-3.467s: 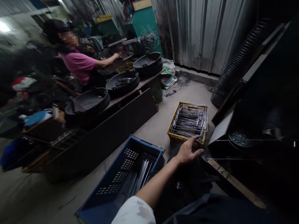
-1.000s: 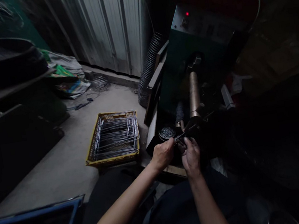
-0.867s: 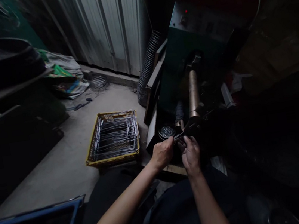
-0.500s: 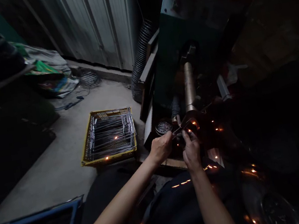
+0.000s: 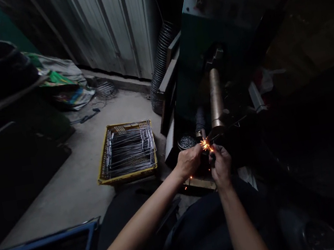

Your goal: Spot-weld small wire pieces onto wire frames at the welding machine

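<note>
Both my hands are at the end of a brass-coloured machine arm (image 5: 214, 94), where a burst of bright sparks (image 5: 204, 144) flies out between them. My left hand (image 5: 189, 160) is closed in a fist round a thin metal wire piece, which is mostly hidden by the fingers and the glare. Just right of the sparks, my right hand (image 5: 221, 163) is pinched closed, thumb uppermost. What its fingers hold is too dark to make out. Beside the left hand stands a round dish of small metal pieces (image 5: 187, 141).
A yellow crate (image 5: 106, 168) holding several bent wire frames (image 5: 129, 148) stands to the left. A blue crate (image 5: 87, 243) with metal rods is at lower left. The green machine (image 5: 194, 40) has lit red and green lamps. A coiled hose (image 5: 162, 66) leans by the corrugated wall (image 5: 101, 29).
Sparks that were scattered widely over my lap and the crate are now a tight burst between my hands. A green lamp has lit on the machine. The view has shifted slightly left.
</note>
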`<state>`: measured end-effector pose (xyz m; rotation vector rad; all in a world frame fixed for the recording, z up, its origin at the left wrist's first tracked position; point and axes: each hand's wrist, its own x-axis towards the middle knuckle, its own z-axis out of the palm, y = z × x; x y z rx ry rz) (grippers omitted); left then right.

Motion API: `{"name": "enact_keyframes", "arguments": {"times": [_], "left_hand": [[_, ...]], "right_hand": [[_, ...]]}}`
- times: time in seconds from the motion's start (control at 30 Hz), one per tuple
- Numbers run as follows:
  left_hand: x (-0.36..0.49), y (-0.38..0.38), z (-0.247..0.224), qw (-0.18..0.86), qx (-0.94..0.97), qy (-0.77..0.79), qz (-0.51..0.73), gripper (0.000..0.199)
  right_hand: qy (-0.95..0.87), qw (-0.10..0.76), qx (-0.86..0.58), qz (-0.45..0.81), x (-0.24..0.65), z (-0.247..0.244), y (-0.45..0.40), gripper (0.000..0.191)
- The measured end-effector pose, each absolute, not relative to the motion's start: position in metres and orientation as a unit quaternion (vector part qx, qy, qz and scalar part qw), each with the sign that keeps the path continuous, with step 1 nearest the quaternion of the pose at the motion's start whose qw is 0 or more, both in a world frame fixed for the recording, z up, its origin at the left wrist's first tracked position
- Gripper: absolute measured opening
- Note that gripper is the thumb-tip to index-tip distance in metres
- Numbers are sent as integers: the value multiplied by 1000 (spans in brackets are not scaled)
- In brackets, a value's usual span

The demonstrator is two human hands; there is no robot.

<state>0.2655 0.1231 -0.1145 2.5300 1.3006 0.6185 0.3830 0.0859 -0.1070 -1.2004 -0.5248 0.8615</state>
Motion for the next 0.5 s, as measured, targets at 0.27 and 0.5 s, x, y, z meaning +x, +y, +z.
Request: {"name": "enact_keyframes", "arguments": {"times": [0.27, 0.5], "left_hand": [[262, 121, -108, 111, 876, 417, 214, 18], [201, 96, -117, 54, 911, 372, 169, 15]], "right_hand": [[-253, 666, -590, 380, 391, -108, 69, 38], [-437, 369, -695, 436, 375, -161, -19, 45]]}}
